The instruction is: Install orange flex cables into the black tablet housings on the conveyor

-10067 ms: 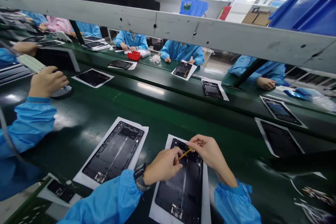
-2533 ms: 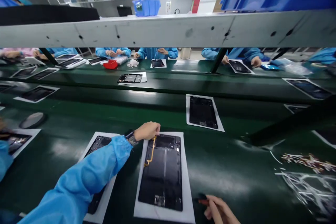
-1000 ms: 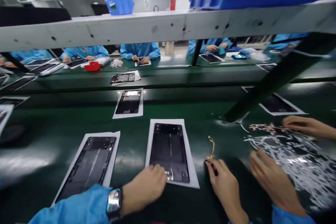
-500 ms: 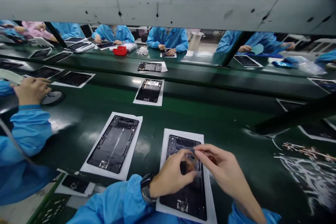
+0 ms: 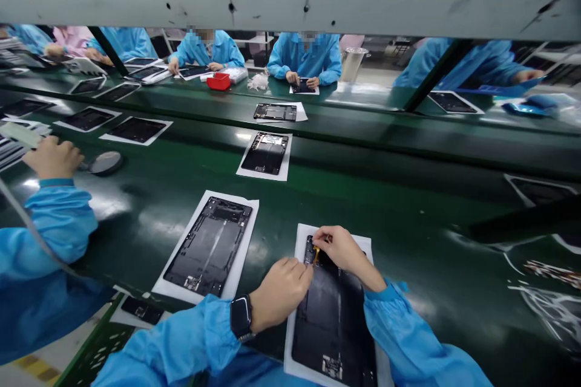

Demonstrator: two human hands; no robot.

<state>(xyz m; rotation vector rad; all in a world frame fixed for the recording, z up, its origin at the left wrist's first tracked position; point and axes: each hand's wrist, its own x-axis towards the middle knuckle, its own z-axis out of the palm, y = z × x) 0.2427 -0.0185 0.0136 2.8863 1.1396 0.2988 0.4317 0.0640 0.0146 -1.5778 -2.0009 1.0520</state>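
A black tablet housing lies on a white sheet right in front of me. Over its upper left corner is a small orange flex cable. My right hand pinches the cable's upper end with thumb and fingertips. At the lower end, my left hand, with a watch on its wrist, closes its fingertips on the cable; the exact grip is partly hidden. To the left rests a second tablet housing on its own white sheet.
A co-worker's hand holds a pale object at the left, near a round grey disc. Further housings lie on the green bench. White strips lie at right, and a metal beam crosses above.
Both hands have separated a little and turned; the right moved up to the housing's upper edge, the left down and left. The orange cable now shows between them. The view has shifted.
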